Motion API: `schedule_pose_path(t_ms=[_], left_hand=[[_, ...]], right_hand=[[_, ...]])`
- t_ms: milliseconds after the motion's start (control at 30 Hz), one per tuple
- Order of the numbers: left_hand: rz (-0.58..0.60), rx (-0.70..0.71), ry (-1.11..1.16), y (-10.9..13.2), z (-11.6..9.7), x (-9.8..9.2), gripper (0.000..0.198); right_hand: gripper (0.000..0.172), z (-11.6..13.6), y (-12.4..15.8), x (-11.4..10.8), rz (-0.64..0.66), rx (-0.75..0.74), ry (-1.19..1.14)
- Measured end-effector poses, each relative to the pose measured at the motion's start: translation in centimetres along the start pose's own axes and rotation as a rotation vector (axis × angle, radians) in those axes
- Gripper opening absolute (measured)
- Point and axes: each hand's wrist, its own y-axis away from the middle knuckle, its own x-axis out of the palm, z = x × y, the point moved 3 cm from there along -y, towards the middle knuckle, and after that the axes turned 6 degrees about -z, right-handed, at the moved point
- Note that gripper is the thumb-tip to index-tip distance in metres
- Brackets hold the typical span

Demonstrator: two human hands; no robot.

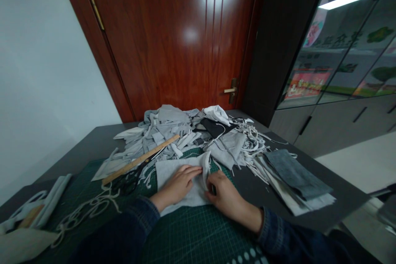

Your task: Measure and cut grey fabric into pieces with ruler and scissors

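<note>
A piece of light grey cloth (pixel 168 173) lies on the green cutting mat (pixel 188 235) in front of me. My left hand (pixel 181 183) rests flat on it, fingers stretched toward the right edge. That edge stands up in a raised fold, and my right hand (pixel 221 189) grips it with curled fingers. Part of the fold is hidden behind the right fingers. Left of the cloth lie black-handled scissors (pixel 136 175) and a wooden ruler (pixel 142 159), the ruler partly over the scrap cloth.
Behind is a heap of grey cloth pieces (pixel 167 119) with white cords (pixel 252 138) at its right. Folded cloths (pixel 297 173) are stacked on the right side of the dark table (pixel 256 202). A loose cord (pixel 89 212) and rolled fabric (pixel 55 200) lie at left. A wooden door (pixel 161 41) stands beyond.
</note>
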Motion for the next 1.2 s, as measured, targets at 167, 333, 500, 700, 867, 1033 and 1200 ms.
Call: schedule_pose_path(t_ms=[167, 333, 500, 700, 867, 1033, 1200], left_hand=[[-0.014, 0.04, -0.012, 0.3, -0.5, -0.2, 0.07], [0.013, 0.043, -0.014, 0.5, -1.6, -0.9, 0.072], [0.021, 0.046, -0.034, 0.6, -1.8, -0.9, 0.072], [0.015, 0.054, -0.041, 0.6, -1.9, -0.9, 0.071], [-0.006, 0.055, -0.013, 0.5, -2.1, -1.0, 0.069], [0.005, 0.058, -0.018, 0.6, -1.9, -0.9, 0.07], [-0.008, 0.066, -0.02, 0.7, -1.8, -0.8, 0.071]], right_hand=[[0.02, -0.9, 0.3, -1.4, 0.084, 0.065, -0.312], [0.007, -2.2, 0.1, -3.5, 0.308, 0.001, -0.378], [0.017, -3.1, 0.8, -3.3, 0.277, 0.079, -0.165], [0.026, -2.3, 1.7, -2.4, 0.148, -0.096, -0.088], [0.028, -1.6, 1.4, -3.1, 0.143, -0.153, -0.214], [0.019, -2.5, 0.5, -3.9, 0.184, -0.038, -0.19], [0.017, -3.6, 0.7, -4.1, 0.289, 0.069, -0.088]])
